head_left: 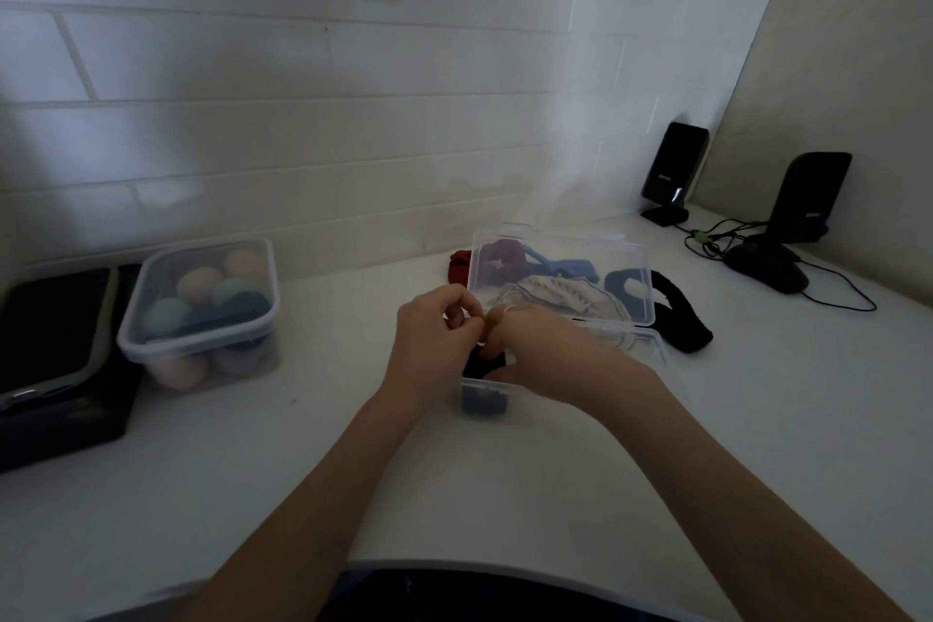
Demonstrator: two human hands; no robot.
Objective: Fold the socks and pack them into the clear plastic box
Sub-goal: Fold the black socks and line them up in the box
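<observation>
A clear plastic box (661,354) stands open in the middle of the white counter, its hinged lid (626,268) raised behind it. Both hands meet over the box's left end. My left hand (436,338) and my right hand (525,343) pinch a dark folded sock (482,366) down into the box; a second dark bundle (482,402) shows through the front wall. Behind the lid lie a red sock (458,263), a blue sock (570,268), a beige sock (545,298) and a black sock (684,318).
A second clear box (202,313) with pastel sock balls sits at the left, beside a black case (55,359). Two black speakers (674,172) (808,197), a mouse (767,268) and cables stand at the back right. The tiled wall runs behind.
</observation>
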